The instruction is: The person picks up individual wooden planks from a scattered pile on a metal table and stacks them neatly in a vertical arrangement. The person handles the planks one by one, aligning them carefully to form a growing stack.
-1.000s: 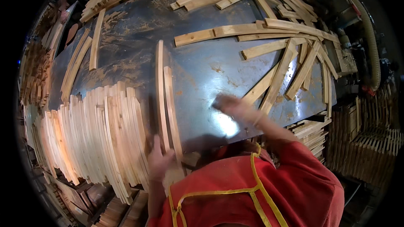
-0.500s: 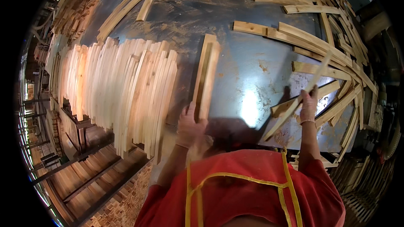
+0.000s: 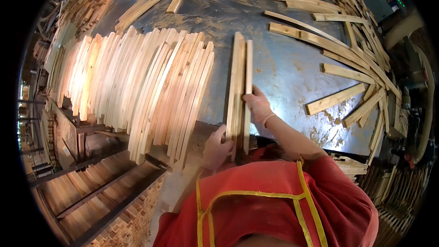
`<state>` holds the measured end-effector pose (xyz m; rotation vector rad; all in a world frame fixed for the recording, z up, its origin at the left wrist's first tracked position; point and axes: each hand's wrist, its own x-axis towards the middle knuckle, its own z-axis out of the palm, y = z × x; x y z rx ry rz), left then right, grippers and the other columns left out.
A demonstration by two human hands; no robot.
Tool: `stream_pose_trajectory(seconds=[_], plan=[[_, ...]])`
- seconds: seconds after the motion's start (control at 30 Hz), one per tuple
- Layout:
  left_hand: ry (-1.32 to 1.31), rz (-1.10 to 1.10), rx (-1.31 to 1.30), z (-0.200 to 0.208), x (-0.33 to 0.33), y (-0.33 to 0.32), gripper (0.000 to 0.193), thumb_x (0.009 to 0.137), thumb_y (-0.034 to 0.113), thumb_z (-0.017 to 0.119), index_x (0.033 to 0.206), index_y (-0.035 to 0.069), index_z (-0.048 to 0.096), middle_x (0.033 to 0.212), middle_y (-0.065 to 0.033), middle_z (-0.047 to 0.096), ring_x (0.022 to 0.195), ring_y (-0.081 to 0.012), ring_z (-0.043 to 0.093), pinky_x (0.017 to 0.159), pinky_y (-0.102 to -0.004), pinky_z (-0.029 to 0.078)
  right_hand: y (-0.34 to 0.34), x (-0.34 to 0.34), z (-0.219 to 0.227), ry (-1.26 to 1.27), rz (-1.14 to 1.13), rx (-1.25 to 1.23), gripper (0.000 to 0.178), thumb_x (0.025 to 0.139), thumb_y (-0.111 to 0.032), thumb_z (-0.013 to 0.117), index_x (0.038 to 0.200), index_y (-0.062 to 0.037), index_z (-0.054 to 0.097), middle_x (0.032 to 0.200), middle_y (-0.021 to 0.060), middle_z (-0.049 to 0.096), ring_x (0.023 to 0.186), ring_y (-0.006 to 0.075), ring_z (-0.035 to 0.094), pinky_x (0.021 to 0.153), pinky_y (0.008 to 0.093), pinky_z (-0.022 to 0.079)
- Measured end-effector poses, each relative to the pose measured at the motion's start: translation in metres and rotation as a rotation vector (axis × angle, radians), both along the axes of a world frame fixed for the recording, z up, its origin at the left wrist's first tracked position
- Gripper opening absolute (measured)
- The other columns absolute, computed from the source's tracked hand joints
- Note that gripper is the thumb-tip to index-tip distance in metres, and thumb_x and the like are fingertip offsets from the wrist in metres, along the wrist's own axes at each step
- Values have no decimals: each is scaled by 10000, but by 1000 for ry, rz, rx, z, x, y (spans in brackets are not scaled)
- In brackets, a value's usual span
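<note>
My left hand (image 3: 217, 148) is closed round the near end of light wooden strips (image 3: 236, 77) standing side by side on the metal tabletop. Just to their right, my right hand (image 3: 259, 105) grips another narrow wooden strip (image 3: 248, 68) by its middle. This strip runs nearly parallel to the others, with a thin gap at its far end. How many strips the left hand holds is hard to tell. Left of my hands, a long row of upright-edged wooden strips (image 3: 176, 80) lies packed together.
On the metal table (image 3: 283, 73), loose wooden strips (image 3: 336, 99) lie crossed in a heap along the right side. A few strips (image 3: 148, 7) rest at the far left. Below the packed row stands a dark metal frame (image 3: 105, 190) beside a pile of wood offcuts (image 3: 132, 215).
My right hand has swung left from the heap, bringing its strip alongside those at my left hand. The strip was slanted before and is now nearly lined up with them. My view has shifted slightly.
</note>
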<state>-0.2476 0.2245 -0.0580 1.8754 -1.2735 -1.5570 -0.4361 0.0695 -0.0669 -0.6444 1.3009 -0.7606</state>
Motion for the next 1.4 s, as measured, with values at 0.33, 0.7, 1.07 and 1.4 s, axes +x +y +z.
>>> stream_pose_trajectory(seconds=[0.33,0.7,1.07,1.4], plan=[[-1121,-286,-635,-31,54,-20,809,962,485,678,1601,44,447,1610,-239,465,1478,-460,436,1233,-592,337,-40,58,0,601,1121,-401,626,918,-408,707,1405,-19,652,1276,292,725,1198,450,693,1019,471,545],[-815,-545,-642,11,-81,-81,897,812,392,810,1582,65,487,1592,-215,479,1473,-441,442,1231,-555,361,-5,-364,40,1659,994,-432,469,876,-288,766,1309,-117,705,1275,49,715,1398,323,528,1130,514,430],[-715,-792,-762,-16,-256,-182,809,796,447,846,1472,87,585,1313,-86,615,1242,-323,574,1151,-549,390,-255,-400,63,1568,400,-1022,680,714,-416,840,1299,-127,648,1177,166,678,1164,378,632,1033,477,497],[-78,-462,-41,50,-155,-117,449,954,300,745,1318,44,684,1095,-136,743,1075,-311,704,921,-465,563,-234,-387,29,1515,729,-574,765,874,-596,761,1390,-62,579,1132,224,726,1054,445,691,898,519,556]])
